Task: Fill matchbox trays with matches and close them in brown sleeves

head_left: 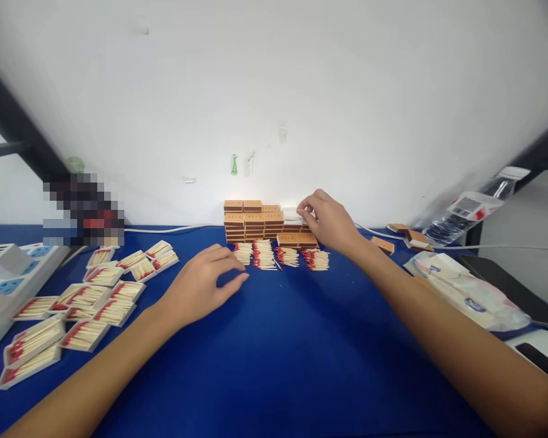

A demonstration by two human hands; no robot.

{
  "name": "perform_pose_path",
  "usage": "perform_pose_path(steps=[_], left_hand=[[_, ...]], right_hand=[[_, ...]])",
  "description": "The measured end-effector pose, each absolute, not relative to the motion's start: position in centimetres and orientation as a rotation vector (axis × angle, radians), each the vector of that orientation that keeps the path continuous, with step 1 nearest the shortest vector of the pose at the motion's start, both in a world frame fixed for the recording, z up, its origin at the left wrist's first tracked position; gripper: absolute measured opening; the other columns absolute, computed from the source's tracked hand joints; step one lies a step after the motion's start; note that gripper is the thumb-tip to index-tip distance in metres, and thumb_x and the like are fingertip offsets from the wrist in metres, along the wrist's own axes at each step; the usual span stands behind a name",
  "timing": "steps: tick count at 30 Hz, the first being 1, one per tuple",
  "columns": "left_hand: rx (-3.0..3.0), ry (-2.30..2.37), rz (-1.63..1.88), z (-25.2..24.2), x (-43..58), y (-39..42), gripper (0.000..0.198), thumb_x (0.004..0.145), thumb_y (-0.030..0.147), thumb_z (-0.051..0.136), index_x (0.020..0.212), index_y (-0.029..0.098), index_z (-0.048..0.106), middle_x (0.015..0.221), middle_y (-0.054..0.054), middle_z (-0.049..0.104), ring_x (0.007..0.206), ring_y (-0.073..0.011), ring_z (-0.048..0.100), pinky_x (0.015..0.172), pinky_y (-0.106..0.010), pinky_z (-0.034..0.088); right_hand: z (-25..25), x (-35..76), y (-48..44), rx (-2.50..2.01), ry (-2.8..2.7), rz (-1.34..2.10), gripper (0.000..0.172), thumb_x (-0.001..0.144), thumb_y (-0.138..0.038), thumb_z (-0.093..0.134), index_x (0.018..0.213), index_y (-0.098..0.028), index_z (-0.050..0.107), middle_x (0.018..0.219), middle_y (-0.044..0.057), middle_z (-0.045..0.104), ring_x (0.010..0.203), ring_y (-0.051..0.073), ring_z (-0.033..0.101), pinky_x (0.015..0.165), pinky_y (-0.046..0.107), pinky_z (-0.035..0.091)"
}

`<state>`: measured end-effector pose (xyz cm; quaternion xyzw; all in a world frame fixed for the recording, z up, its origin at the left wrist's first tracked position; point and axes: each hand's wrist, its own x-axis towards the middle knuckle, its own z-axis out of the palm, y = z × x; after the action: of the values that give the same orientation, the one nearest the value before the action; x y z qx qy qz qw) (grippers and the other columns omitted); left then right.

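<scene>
My right hand (331, 222) is at the right end of a stack of orange matchboxes (254, 222) against the wall. Its thumb and fingertips pinch the edge of a white matchbox tray (290, 213) on top of the stack. My left hand (205, 277) is held over the blue table, thumb apart from the fingers, with nothing in it. Close to its fingertips lie loose red-tipped matches (263, 255), in several small piles before the stack. Two matchboxes (296, 239) sit lower at the stack's front right.
Trays full of matches (84, 336) spread over the left side, beside a white power strip (22, 274). On the right are loose matchboxes (382, 245), a plastic bottle (475, 207), a tissue pack (472, 292) and a dark flat device (514, 289). A white cable (173, 230) runs along the wall.
</scene>
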<state>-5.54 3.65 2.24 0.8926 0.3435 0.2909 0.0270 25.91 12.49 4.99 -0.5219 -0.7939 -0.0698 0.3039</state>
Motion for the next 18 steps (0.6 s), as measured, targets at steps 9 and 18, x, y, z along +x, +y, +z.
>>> perform_pose_path(steps=[9,18], left_hand=[[2.679,1.101,0.885,0.4,-5.8,4.6,0.016,0.101,0.03,0.061,0.106,0.02,0.073,0.092,-0.005,0.072,0.09,-0.0213,0.065,0.084,-0.038,0.054],[2.666,1.147,0.861,0.1,-5.8,4.6,0.014,0.099,0.029,0.062,0.105,0.021,0.072,0.088,-0.004,0.072,0.086,-0.0202,0.066,0.077,-0.034,0.054]], right_hand=[[3.8,26.2,13.1,-1.495,-2.245,-0.254,0.021,0.104,-0.025,0.049,0.103,-0.017,0.069,0.108,0.012,0.063,0.087,0.024,0.061,0.073,0.037,0.045],[4.6,25.6,13.2,-1.446,-2.281,-0.333,0.025,0.104,-0.026,0.044,0.106,-0.017,0.067,0.11,0.014,0.062,0.086,0.025,0.061,0.071,0.038,0.045]])
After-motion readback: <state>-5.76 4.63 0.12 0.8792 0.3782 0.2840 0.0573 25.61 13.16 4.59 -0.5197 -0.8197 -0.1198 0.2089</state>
